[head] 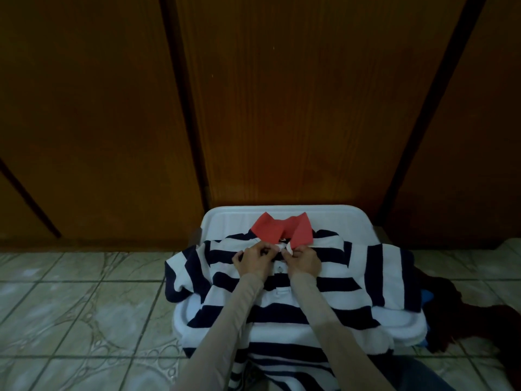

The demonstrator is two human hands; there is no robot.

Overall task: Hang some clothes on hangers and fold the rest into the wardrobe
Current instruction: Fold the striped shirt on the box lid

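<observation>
two hands pinch the placket of a striped polo shirt just below its red collar.

left hand and right hand each grip the white placket edge at the top button, fingers curled on the cloth. the shirt lies face up across a white tub on the tiled floor, near the brown wardrobe doors.

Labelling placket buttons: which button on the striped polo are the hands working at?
The top one, at the red collar: both the left hand and right hand pinch the placket there. The middle button lies bare below them.
</observation>
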